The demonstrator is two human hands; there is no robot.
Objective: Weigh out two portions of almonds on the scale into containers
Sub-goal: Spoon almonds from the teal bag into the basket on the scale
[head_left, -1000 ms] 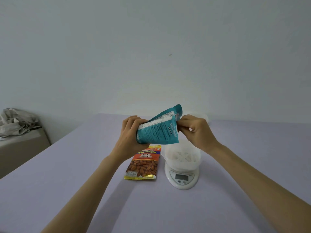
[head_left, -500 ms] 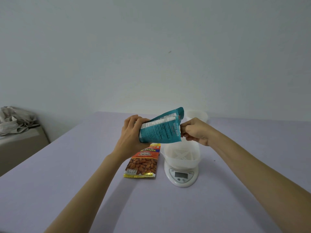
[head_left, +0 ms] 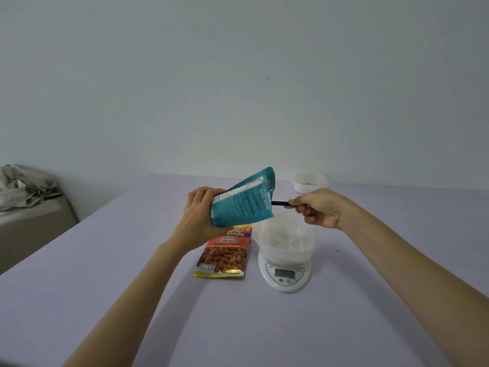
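Head view: left hand (head_left: 197, 215) grips the teal pouch (head_left: 242, 201) at frame centre, above the container (head_left: 284, 234) on the scale (head_left: 284, 274); right hand (head_left: 318, 210) pinches a dark torn strip (head_left: 280, 203).

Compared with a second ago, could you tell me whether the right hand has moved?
Yes. The right hand has pulled rightward off the teal pouch, ending above the scale.

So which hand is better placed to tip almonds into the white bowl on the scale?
Left. The left hand already grips the teal foil pouch, tilted beside the white plastic bowl. The right hand is occupied pinching a thin dark strip.
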